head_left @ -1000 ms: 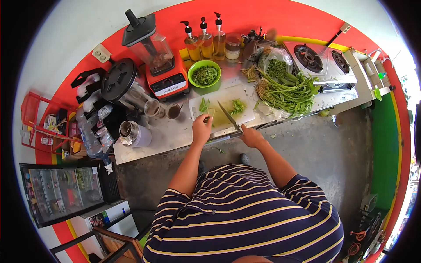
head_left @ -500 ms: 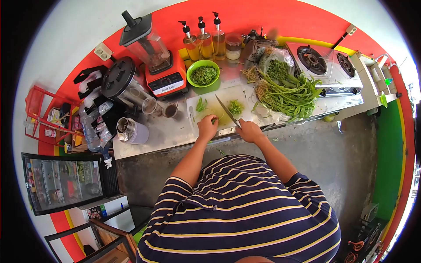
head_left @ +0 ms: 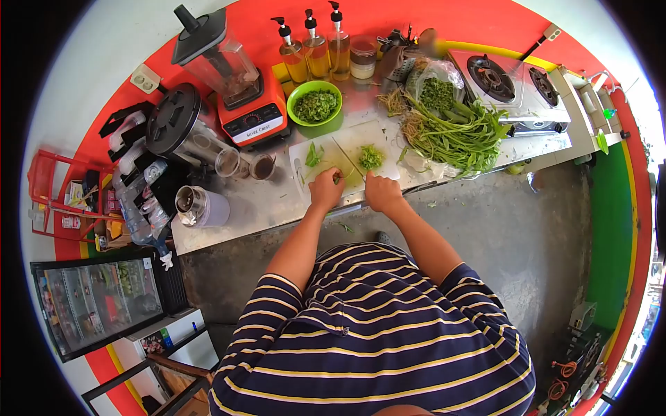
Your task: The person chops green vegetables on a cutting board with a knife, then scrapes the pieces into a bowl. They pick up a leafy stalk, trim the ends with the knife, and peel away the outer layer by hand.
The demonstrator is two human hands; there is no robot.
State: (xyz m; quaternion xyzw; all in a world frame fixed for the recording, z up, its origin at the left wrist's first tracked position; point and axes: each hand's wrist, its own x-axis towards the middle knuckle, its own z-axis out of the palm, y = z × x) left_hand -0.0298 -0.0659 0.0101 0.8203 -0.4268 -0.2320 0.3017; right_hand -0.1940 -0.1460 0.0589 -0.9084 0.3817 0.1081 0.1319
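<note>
Over the front edge of a white cutting board (head_left: 338, 142), my right hand (head_left: 382, 192) is closed around the handle of a kitchen knife (head_left: 347, 156). Its blade points away and to the left across the board. My left hand (head_left: 325, 188) is beside it, fingers closed on a small bunch of green stems (head_left: 338, 178), mostly hidden by the hand. A pile of chopped greens (head_left: 371, 157) lies right of the blade. Some loose leaves (head_left: 314, 154) rest on the board's left part. Behind the board stands a lime-green bowl (head_left: 316, 129) filled with cut greens.
A heap of long leafy greens (head_left: 465, 139) lies to the right, before a gas stove (head_left: 513, 87). At left stand an orange blender (head_left: 253, 125), cups and a metal-topped container (head_left: 201, 206). Pump bottles (head_left: 316, 54) line the back wall.
My right hand and the knife have shifted left, nearer my left hand. The whole view has moved slightly. My left hand keeps its grip on the stems.
</note>
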